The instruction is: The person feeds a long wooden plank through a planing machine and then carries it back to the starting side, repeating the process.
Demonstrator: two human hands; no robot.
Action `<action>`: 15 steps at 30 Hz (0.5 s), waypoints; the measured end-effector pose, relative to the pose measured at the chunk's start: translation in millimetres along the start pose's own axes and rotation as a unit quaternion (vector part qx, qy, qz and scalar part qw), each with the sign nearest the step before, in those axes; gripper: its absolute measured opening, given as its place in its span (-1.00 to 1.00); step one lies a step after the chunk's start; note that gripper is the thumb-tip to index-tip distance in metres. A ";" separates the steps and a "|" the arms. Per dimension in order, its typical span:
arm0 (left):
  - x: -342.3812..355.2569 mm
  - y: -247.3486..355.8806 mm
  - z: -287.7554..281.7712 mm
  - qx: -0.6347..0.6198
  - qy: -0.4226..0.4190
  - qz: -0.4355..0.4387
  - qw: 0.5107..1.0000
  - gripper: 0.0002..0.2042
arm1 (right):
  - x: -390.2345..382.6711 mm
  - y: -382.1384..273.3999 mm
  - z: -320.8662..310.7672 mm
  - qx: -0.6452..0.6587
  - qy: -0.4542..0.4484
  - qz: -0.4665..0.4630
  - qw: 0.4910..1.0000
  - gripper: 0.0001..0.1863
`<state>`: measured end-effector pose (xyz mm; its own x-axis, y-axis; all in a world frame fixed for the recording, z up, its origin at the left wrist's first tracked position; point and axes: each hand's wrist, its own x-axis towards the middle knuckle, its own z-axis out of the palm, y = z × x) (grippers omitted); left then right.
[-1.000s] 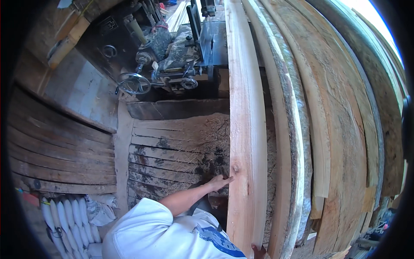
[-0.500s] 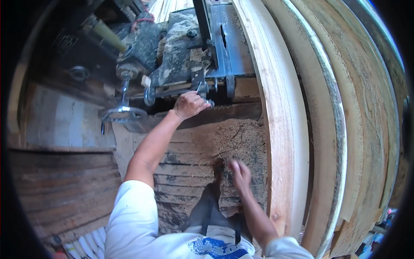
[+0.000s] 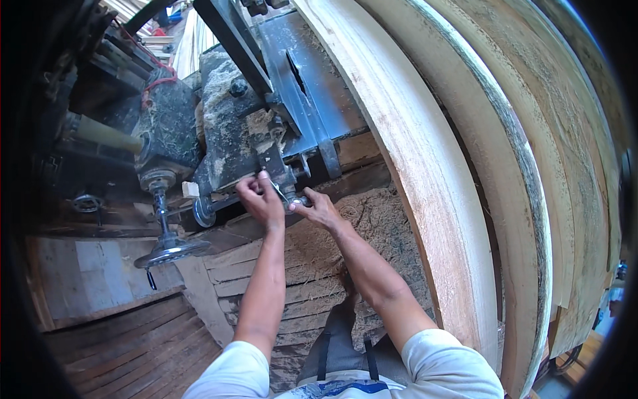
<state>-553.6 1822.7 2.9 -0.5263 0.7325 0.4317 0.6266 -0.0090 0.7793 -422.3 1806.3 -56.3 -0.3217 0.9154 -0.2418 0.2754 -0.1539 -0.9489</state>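
Note:
Both my hands are at the front edge of a sawdust-covered saw table (image 3: 219, 126). My left hand (image 3: 264, 203) is closed, thumb up and fingers curled, beside a thin metal lever (image 3: 279, 191); its fingers hide what they grip. Just to the right, my right hand (image 3: 319, 210) pinches a small round metal knob (image 3: 296, 203) between thumb and fingers, at the end of a clamp on the table's front rail (image 3: 226, 202). Behind my hands, the blue-grey metal table part (image 3: 312, 73) has a dark blade slot (image 3: 296, 72).
Long thick boards (image 3: 425, 166) stand along my right side. At left, a chrome handwheel (image 3: 171, 251) sticks out from the machine, with a small wood block (image 3: 191, 190) near its shaft. Sawdust (image 3: 372, 216) covers the slatted wooden floor (image 3: 302, 292) below the machine.
My right hand has risen from low beside my body to the clamp next to my left hand. My view has shifted and turned, so the machine sits further left.

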 end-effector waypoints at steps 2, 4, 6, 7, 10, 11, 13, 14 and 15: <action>-7.2 -3.2 -6.9 0.069 -0.101 -0.108 0.987 -0.56 | -0.1 -3.9 -1.2 0.000 0.008 -0.004 1.000 -0.40; -6.4 1.6 -3.4 0.121 -0.150 -0.096 0.977 -0.53 | 2.6 -4.2 -1.5 -0.001 0.015 -0.018 1.000 -0.41; -2.6 8.0 0.2 0.182 -0.224 -0.069 0.955 -0.48 | 1.4 -4.4 -2.8 -0.003 0.021 -0.027 0.999 -0.41; 0.8 8.9 1.8 0.183 -0.221 -0.069 0.956 -0.48 | 1.2 -5.1 -3.5 -0.004 0.019 -0.029 0.999 -0.41; 3.6 1.9 3.3 0.263 -0.248 -0.016 0.932 -0.49 | 1.1 -6.9 -2.1 -0.023 0.002 -0.017 1.000 -0.42; 3.7 -3.2 1.3 0.265 -0.244 -0.020 0.933 -0.49 | 0.1 -7.2 -0.2 -0.017 0.003 -0.020 1.000 -0.42; 7.1 -7.3 -6.2 0.319 -0.263 0.113 0.903 -0.53 | -3.4 -7.8 2.9 -0.013 -0.002 -0.030 0.999 -0.41; 5.5 -10.7 -11.0 0.364 -0.230 0.204 0.879 -0.58 | -7.6 -7.6 5.2 -0.018 -0.008 -0.011 1.000 -0.40; 13.3 -7.8 -13.3 0.366 -0.220 0.201 0.882 -0.58 | -8.4 -10.6 4.5 -0.025 -0.012 0.004 1.000 -0.38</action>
<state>-573.1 1823.5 8.6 -0.0034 0.9651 0.2620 0.9995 -0.0052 0.0322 -426.6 1798.6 -45.2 -0.3402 0.9054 -0.2542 0.3230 -0.1413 -0.9358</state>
